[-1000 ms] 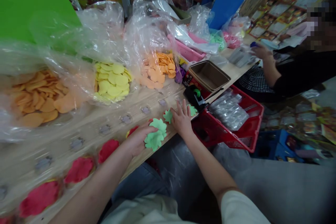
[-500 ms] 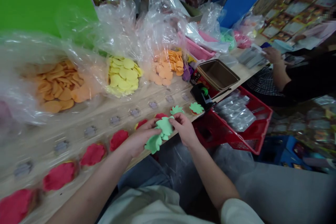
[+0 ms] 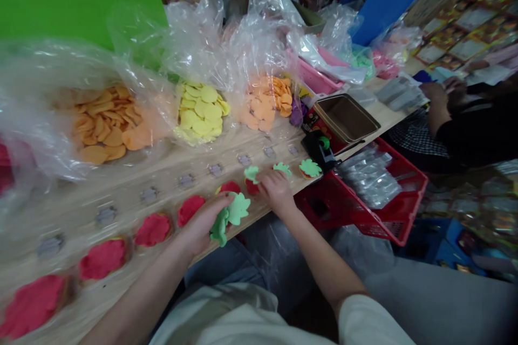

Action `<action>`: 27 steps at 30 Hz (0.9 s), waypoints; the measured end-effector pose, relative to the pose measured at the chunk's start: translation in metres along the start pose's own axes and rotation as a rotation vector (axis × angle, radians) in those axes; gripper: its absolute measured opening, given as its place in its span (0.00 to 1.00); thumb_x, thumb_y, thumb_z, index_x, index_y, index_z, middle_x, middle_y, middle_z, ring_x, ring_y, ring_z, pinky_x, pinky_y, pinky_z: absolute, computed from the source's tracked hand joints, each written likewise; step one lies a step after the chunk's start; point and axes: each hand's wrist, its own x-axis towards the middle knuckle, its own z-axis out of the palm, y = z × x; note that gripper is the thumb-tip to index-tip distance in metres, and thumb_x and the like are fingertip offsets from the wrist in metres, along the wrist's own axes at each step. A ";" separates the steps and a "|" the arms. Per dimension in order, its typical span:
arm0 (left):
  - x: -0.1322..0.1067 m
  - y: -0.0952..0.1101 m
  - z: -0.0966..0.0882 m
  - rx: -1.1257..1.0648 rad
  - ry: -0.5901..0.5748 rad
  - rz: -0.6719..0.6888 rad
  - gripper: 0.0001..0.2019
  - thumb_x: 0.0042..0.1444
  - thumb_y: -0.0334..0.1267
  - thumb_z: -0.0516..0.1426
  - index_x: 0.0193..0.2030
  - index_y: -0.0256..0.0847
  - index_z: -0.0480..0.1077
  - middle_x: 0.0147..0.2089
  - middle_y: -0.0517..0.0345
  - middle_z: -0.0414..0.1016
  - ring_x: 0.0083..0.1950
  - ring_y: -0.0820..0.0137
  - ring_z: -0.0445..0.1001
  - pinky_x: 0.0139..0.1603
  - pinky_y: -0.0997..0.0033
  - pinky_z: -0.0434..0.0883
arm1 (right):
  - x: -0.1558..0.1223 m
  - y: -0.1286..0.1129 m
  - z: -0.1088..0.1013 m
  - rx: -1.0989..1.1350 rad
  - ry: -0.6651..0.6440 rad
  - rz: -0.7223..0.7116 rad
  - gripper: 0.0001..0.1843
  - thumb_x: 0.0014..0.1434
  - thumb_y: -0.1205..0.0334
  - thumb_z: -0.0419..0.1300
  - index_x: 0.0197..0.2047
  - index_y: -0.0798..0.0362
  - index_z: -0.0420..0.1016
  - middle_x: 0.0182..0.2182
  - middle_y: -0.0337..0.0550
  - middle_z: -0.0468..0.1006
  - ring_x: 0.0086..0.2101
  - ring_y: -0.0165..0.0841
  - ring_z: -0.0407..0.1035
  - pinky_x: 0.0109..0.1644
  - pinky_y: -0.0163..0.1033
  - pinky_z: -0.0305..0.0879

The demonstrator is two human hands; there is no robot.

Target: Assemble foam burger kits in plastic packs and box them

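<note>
Green felt flowers [image 3: 238, 208], two of them, sit bunched in the curled left hand [image 3: 200, 223]. Just right of that hand, the half-curled right hand [image 3: 275, 191] rests over the desk [image 3: 388, 118]; whether it grips anything cannot be told. Six red felt pieces [image 3: 152, 229] run left of and beyond the left hand, three more green flowers [image 3: 310, 168] lie beyond it, and farther beyond, three plastic bags [image 3: 198, 27] hold orange, yellow and peach felt discs [image 3: 200, 116].
</note>
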 end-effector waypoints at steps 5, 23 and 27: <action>0.005 0.002 0.002 0.307 0.043 0.255 0.25 0.46 0.48 0.60 0.51 0.45 0.66 0.53 0.52 0.69 0.51 0.62 0.68 0.40 0.71 0.68 | -0.018 0.000 0.005 -0.188 -0.148 -0.140 0.09 0.61 0.66 0.52 0.41 0.51 0.71 0.42 0.44 0.75 0.51 0.33 0.63 0.57 0.44 0.54; 0.063 0.013 0.031 0.837 -0.072 0.345 0.33 0.32 0.29 0.61 0.52 0.42 0.67 0.25 0.55 0.74 0.31 0.58 0.72 0.33 0.68 0.61 | -0.047 0.005 0.002 -0.424 -0.076 0.171 0.23 0.57 0.73 0.49 0.56 0.50 0.65 0.60 0.47 0.57 0.64 0.44 0.34 0.61 0.55 0.45; 0.056 0.014 0.032 0.882 -0.019 0.355 0.36 0.35 0.32 0.62 0.56 0.42 0.62 0.32 0.50 0.76 0.38 0.55 0.73 0.38 0.67 0.62 | -0.031 0.006 0.000 -0.431 -0.088 0.167 0.27 0.56 0.74 0.50 0.59 0.51 0.60 0.64 0.49 0.49 0.64 0.45 0.31 0.61 0.56 0.45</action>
